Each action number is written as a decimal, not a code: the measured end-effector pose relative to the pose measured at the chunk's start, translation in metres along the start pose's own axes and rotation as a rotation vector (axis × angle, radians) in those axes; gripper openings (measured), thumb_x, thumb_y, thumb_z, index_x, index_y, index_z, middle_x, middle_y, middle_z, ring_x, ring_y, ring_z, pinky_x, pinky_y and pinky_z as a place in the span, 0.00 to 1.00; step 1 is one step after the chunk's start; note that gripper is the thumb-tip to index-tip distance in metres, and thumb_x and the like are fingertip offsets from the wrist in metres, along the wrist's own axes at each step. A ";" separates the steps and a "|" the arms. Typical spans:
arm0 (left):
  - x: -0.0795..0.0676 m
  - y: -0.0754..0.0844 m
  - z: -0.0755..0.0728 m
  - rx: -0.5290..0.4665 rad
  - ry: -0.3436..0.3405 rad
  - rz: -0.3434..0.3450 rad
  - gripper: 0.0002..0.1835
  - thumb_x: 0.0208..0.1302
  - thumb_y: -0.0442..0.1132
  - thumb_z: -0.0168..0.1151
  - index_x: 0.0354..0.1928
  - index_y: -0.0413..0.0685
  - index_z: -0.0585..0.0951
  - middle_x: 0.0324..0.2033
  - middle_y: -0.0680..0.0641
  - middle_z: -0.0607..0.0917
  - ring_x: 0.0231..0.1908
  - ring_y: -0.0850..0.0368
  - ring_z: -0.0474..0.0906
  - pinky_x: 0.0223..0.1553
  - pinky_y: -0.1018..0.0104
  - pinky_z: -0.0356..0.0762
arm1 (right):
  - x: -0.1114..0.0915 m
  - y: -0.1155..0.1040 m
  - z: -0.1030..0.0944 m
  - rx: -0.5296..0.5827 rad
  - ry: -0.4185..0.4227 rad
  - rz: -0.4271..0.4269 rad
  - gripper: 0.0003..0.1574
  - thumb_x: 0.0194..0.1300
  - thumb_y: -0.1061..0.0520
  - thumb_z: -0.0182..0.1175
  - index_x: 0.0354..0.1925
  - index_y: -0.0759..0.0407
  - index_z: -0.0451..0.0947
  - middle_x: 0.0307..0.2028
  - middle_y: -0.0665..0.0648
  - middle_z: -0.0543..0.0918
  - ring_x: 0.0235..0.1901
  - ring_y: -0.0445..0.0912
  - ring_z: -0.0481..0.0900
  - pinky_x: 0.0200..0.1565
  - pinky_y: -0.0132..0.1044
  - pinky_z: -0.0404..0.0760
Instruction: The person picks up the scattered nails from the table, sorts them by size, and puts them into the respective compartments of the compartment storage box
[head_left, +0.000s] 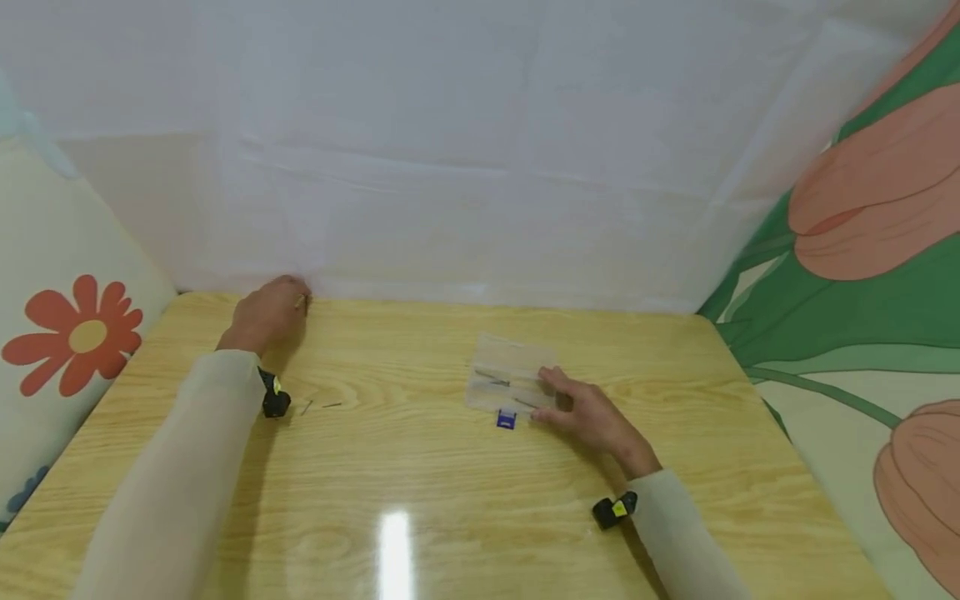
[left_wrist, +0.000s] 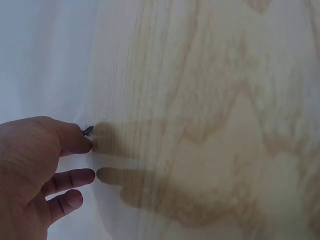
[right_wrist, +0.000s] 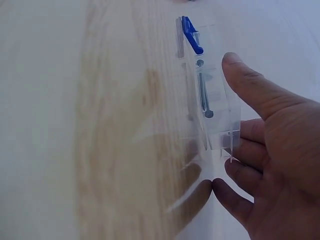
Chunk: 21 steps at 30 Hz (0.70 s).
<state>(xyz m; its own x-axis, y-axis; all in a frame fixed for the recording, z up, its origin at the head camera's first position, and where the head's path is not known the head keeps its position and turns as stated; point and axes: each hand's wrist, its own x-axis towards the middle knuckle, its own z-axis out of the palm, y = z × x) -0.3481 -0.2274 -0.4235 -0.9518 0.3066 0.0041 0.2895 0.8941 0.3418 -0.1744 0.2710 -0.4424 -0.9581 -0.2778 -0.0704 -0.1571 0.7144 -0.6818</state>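
Note:
At the back left edge of the table my left hand (head_left: 272, 315) pinches a screw between thumb and forefinger. Only its dark pointed tip (left_wrist: 88, 131) shows in the left wrist view; the rest is hidden by the fingers. A clear plastic box (head_left: 510, 350) with a blue latch (head_left: 507, 419) lies right of the table's middle. Inside it are a few screws (right_wrist: 205, 95). My right hand (head_left: 592, 412) holds the box at its right side, thumb at the near corner and fingers at the far side.
Two loose screws, one slanted (head_left: 307, 407) and one lying flat (head_left: 332, 405), are on the wood-grain table (head_left: 420, 467) near the left wrist. A white cloth (head_left: 450, 208) hangs along the back edge. Flower-patterned cloths (head_left: 862, 358) stand at both sides.

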 end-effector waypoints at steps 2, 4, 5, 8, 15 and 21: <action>0.000 0.000 0.000 0.011 -0.006 0.004 0.16 0.73 0.28 0.51 0.57 0.32 0.80 0.67 0.29 0.68 0.68 0.27 0.62 0.59 0.30 0.66 | 0.000 -0.001 0.000 -0.003 -0.002 0.005 0.50 0.68 0.40 0.68 0.79 0.54 0.60 0.77 0.54 0.58 0.77 0.52 0.51 0.73 0.54 0.51; 0.000 0.001 0.000 0.025 -0.014 0.004 0.16 0.73 0.28 0.52 0.57 0.32 0.81 0.67 0.29 0.69 0.67 0.27 0.63 0.59 0.31 0.67 | 0.001 -0.001 0.000 -0.006 -0.002 0.009 0.50 0.68 0.40 0.68 0.79 0.53 0.60 0.77 0.54 0.58 0.77 0.51 0.51 0.73 0.53 0.51; 0.000 0.001 -0.001 0.032 -0.016 0.006 0.15 0.72 0.28 0.52 0.56 0.32 0.81 0.66 0.29 0.70 0.66 0.27 0.64 0.59 0.31 0.67 | 0.001 -0.001 0.000 -0.005 -0.001 0.007 0.50 0.68 0.40 0.68 0.79 0.54 0.60 0.77 0.54 0.58 0.77 0.51 0.51 0.73 0.54 0.51; 0.001 0.001 -0.002 0.052 -0.031 0.006 0.16 0.72 0.28 0.53 0.57 0.32 0.81 0.66 0.30 0.71 0.65 0.28 0.67 0.59 0.32 0.68 | 0.001 0.000 0.000 -0.002 0.001 -0.007 0.51 0.67 0.41 0.68 0.78 0.55 0.60 0.77 0.55 0.59 0.77 0.52 0.51 0.73 0.54 0.51; 0.000 0.003 -0.005 0.037 -0.062 -0.023 0.15 0.71 0.30 0.59 0.56 0.32 0.82 0.57 0.30 0.79 0.57 0.27 0.74 0.54 0.32 0.72 | 0.000 0.001 0.000 -0.007 0.006 -0.001 0.50 0.67 0.40 0.69 0.78 0.55 0.61 0.77 0.55 0.60 0.77 0.52 0.52 0.73 0.53 0.52; -0.001 0.002 -0.007 0.059 -0.064 -0.028 0.12 0.72 0.29 0.58 0.52 0.33 0.84 0.55 0.29 0.80 0.56 0.28 0.74 0.53 0.32 0.72 | 0.000 0.002 0.000 -0.005 0.009 0.004 0.50 0.67 0.40 0.68 0.78 0.54 0.61 0.77 0.54 0.60 0.77 0.51 0.51 0.73 0.52 0.52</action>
<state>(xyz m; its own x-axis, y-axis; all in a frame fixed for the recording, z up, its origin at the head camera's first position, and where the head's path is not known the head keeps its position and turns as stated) -0.3477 -0.2282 -0.4167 -0.9516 0.3003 -0.0657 0.2705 0.9195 0.2851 -0.1744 0.2727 -0.4437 -0.9608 -0.2690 -0.0664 -0.1545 0.7191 -0.6776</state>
